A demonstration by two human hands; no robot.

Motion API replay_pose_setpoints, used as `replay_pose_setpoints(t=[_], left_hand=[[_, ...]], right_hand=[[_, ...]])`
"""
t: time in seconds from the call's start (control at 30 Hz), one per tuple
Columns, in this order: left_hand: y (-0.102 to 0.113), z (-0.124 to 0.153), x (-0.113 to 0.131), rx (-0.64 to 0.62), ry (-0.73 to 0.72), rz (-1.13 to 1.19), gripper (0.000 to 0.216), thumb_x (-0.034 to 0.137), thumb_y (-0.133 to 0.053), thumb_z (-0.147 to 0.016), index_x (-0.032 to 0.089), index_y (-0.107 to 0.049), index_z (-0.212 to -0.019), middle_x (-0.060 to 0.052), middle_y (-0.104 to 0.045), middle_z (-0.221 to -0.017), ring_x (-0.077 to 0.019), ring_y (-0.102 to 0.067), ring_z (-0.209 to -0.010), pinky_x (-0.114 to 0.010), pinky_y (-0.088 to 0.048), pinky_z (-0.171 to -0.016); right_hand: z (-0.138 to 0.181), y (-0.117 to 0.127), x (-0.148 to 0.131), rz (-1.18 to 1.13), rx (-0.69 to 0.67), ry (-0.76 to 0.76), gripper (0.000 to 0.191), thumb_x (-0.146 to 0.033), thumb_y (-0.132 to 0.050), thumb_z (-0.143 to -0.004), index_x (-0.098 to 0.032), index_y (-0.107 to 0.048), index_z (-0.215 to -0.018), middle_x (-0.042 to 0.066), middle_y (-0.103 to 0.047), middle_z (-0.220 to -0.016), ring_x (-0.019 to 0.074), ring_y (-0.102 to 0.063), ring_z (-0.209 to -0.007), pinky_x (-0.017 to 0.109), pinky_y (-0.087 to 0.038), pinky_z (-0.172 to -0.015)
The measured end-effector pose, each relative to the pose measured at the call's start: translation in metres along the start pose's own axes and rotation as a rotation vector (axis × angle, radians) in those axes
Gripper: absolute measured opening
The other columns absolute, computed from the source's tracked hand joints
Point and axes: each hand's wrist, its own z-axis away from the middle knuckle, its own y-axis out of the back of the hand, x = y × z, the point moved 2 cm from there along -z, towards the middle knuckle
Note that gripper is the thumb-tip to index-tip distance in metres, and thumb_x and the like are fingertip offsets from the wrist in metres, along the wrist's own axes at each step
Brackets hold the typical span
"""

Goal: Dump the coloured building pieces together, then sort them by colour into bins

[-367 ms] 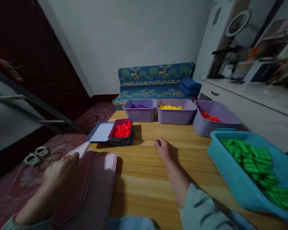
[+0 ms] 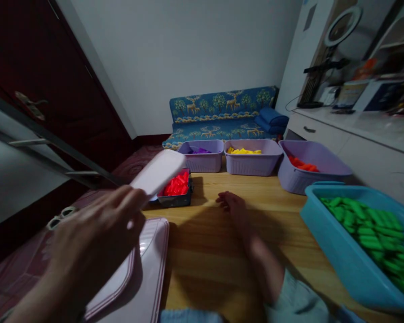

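My left hand is closed around one end of a pale pink plate-like piece with rounded corners, possibly a tray or lid. It is raised and tilted in front of a dark box of red pieces, covering part of it. Below that hand lie overlapping pink trays or lids on the table's left side. My right hand rests by the middle of the wooden table, its fingers loosely bent and slightly apart, holding nothing.
Purple bins hold purple, yellow and orange-red pieces along the far edge. A large blue bin of green pieces stands at right. Beyond are a patterned sofa and a white cabinet; a metal ladder-like frame stands left.
My left hand has risen and moved right with the pink piece, which now hides the box's open lid. My right hand stays nearly in place, its fingers slightly looser.
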Motion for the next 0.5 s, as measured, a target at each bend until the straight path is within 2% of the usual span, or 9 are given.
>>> replay_pose_setpoints(t=[0.07,0.1,0.13,0.2,0.23,0.3,0.4,0.47,0.5], left_hand=[[-0.019,-0.001,0.042,0.036,-0.327,-0.074,0.021,0.015,-0.045,-0.084,0.029,-0.059,-0.089,-0.002,-0.065,-0.089,-0.0221,-0.061,-0.075,-0.031,-0.032,-0.049],[-0.032,-0.001,0.057,0.001,-0.455,-0.062,0.022,0.011,-0.047,-0.083,0.027,-0.06,-0.089,-0.002,-0.066,-0.087,-0.0202,-0.062,-0.076,-0.031,-0.035,-0.049],[-0.045,-0.001,0.067,-0.034,-0.535,-0.048,0.021,0.009,-0.049,-0.083,0.026,-0.06,-0.089,-0.001,-0.066,-0.087,-0.0189,-0.062,-0.076,-0.03,-0.038,-0.05],[-0.067,0.0,0.078,-0.041,-0.597,-0.019,0.022,0.007,-0.053,-0.083,0.024,-0.061,-0.093,-0.001,-0.066,-0.087,-0.0185,-0.062,-0.076,-0.029,-0.043,-0.053],[-0.075,0.001,0.08,-0.035,-0.602,-0.002,0.022,0.007,-0.054,-0.083,0.024,-0.062,-0.096,-0.001,-0.066,-0.088,-0.0187,-0.062,-0.076,-0.029,-0.045,-0.055],[-0.085,0.002,0.078,-0.02,-0.591,0.055,0.024,0.008,-0.055,-0.086,0.024,-0.063,-0.103,-0.002,-0.067,-0.092,-0.0189,-0.061,-0.079,-0.029,-0.048,-0.059],[-0.089,0.003,0.068,0.025,-0.547,0.231,0.021,0.018,-0.057,-0.09,0.026,-0.064,-0.107,-0.003,-0.067,-0.101,-0.0192,-0.061,-0.091,-0.03,-0.052,-0.07],[-0.088,0.001,0.056,0.102,-0.416,0.347,0.024,0.027,-0.061,-0.089,0.027,-0.064,-0.113,-0.006,-0.064,-0.117,-0.0233,-0.058,-0.108,-0.038,-0.052,-0.088],[-0.089,0.0,0.048,0.148,-0.301,0.402,0.031,0.032,-0.063,-0.087,0.026,-0.063,-0.117,-0.009,-0.06,-0.127,-0.0266,-0.054,-0.116,-0.044,-0.048,-0.096]], right_hand=[[0.007,-0.003,-0.021,-0.301,-0.218,-0.149,0.074,-0.081,-0.034,-0.08,-0.018,-0.068,-0.099,0.013,-0.074,-0.09,0.0193,-0.066,-0.064,0.028,-0.045,-0.051],[0.01,-0.003,-0.03,-0.401,-0.273,-0.206,0.075,-0.082,-0.037,-0.078,-0.018,-0.068,-0.099,0.011,-0.073,-0.084,0.0184,-0.065,-0.06,0.026,-0.044,-0.047],[0.012,-0.001,-0.038,-0.475,-0.27,-0.238,0.068,-0.079,-0.046,-0.078,-0.018,-0.069,-0.098,0.008,-0.072,-0.078,0.0163,-0.063,-0.056,0.024,-0.042,-0.045],[0.014,0.007,-0.046,-0.507,-0.17,-0.239,0.048,-0.061,-0.065,-0.075,-0.018,-0.07,-0.093,0.001,-0.067,-0.065,0.0113,-0.056,-0.048,0.02,-0.039,-0.041],[0.014,0.012,-0.047,-0.492,-0.113,-0.222,0.039,-0.051,-0.071,-0.072,-0.017,-0.071,-0.093,-0.001,-0.064,-0.061,0.0095,-0.053,-0.045,0.019,-0.037,-0.04],[0.012,0.022,-0.045,-0.438,-0.051,-0.194,0.035,-0.037,-0.074,-0.067,-0.016,-0.072,-0.095,-0.004,-0.06,-0.055,0.0075,-0.048,-0.043,0.017,-0.033,-0.037],[0.007,0.035,-0.041,-0.379,-0.005,-0.178,0.035,-0.032,-0.072,-0.064,-0.015,-0.074,-0.096,-0.005,-0.06,-0.055,0.0071,-0.046,-0.043,0.016,-0.032,-0.037],[0.004,0.043,-0.042,-0.381,0.041,-0.148,0.034,-0.031,-0.071,-0.064,-0.016,-0.074,-0.094,-0.003,-0.064,-0.06,0.0076,-0.049,-0.047,0.016,-0.035,-0.04],[0.003,0.046,-0.043,-0.386,0.065,-0.128,0.034,-0.031,-0.071,-0.063,-0.016,-0.074,-0.094,-0.003,-0.066,-0.063,0.008,-0.051,-0.049,0.017,-0.036,-0.042]])
